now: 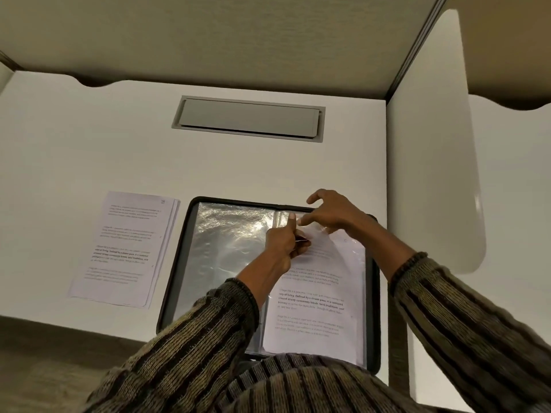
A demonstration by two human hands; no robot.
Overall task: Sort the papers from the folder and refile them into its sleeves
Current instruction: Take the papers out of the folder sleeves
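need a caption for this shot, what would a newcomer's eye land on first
The two hands meeting over the open black folder: the left hand grips the top of a printed sheet while the right hand pinches the edge of the right-hand sleeve. Next, the shiny empty sleeve on the folder's left page, and the stack of papers on the desk left of it.

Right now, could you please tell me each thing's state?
Black zip folder: open, flat.
Clear plastic sleeve: mouth held in left hand and right hand grips.
Printed white sheet: right side, top corner lifted.
White paper stack: flat, left of folder.
Grey desk hatch: lid down.
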